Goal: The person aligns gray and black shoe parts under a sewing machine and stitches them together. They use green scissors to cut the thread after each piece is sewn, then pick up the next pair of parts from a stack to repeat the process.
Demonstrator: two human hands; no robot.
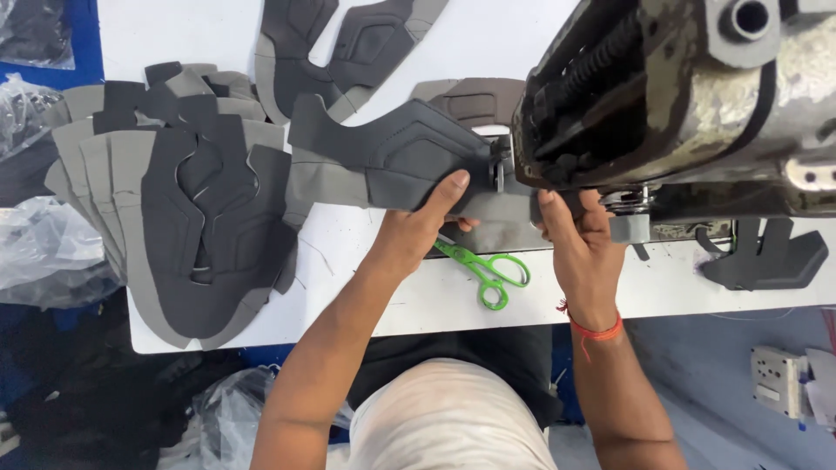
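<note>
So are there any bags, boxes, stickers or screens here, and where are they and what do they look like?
No boxes, signs or screens show.
Clear plastic bag: left edge beside the table, crumpled, see-through.
Second clear bag: left edge higher up, wrinkled, holding dark material.
Dark shiny bag: top left corner, blackish.
Clear bag: on the floor below the table, crumpled.

A white table (522, 300) fills the middle under even, bright light. Left of the table, clear plastic bags (43, 252) lie on a blue floor (78, 52). Right of the table, below its edge, the floor is pale blue-grey.
</note>
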